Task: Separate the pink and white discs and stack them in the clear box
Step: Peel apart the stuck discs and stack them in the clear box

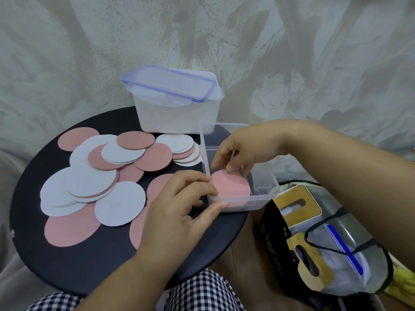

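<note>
A clear box (238, 203) stands at the right edge of the round black table (67, 265). Inside it lies a pink disc (233, 187), tilted against the near wall. My right hand (238, 151) reaches into the box from above, its fingertips touching the far edge of that disc. My left hand (179, 212) grips the box's near left corner, thumb along the front wall and fingers curled at the rim. Several pink discs (71, 227) and white discs (120, 204) lie scattered and overlapping on the table's left and middle.
A white lidded container (177, 113) with a blue-rimmed lid (168, 83) askew on top stands at the table's back. Right of the table, on the floor, is a clear black-trimmed bag (336, 254) holding wooden-topped boxes. Checked fabric covers my lap below.
</note>
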Demonstrator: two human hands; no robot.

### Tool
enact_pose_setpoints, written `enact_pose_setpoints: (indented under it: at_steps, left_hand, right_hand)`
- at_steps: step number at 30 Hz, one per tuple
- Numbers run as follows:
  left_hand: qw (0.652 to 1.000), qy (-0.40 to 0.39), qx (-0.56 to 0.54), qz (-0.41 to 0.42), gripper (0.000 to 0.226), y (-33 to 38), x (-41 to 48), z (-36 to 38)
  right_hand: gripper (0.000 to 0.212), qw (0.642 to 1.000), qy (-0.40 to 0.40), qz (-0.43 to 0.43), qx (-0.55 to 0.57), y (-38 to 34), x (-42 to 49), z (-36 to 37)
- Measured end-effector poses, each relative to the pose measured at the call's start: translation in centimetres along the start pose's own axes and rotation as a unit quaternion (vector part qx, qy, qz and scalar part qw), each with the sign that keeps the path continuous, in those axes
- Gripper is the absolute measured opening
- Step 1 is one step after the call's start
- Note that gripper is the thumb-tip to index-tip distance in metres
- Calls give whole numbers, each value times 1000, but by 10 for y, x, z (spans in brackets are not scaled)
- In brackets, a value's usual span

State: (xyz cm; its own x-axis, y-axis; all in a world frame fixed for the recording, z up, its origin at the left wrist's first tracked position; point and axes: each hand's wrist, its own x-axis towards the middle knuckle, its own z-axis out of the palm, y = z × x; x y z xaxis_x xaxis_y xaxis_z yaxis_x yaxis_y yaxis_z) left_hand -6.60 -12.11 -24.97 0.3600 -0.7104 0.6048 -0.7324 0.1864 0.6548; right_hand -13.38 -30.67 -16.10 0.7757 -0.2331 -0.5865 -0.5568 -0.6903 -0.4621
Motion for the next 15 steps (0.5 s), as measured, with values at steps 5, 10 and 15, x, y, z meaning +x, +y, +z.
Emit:
enact_pose_setpoints:
  at_steps: [5,10,15]
  left_hand:
    - [1000,4,4,2,21,0,0,0]
    - [1000,6,5,6,20,0,0,1]
    - [1000,9,-4,8,20,-1,1,0]
  right_hand:
    - [22,1000,-7,-7,0,-2,-1,3]
    - [19,1000,10,-1,7,-3,-2,7]
    - [14,996,93,-3,-6,-8,-12,9]
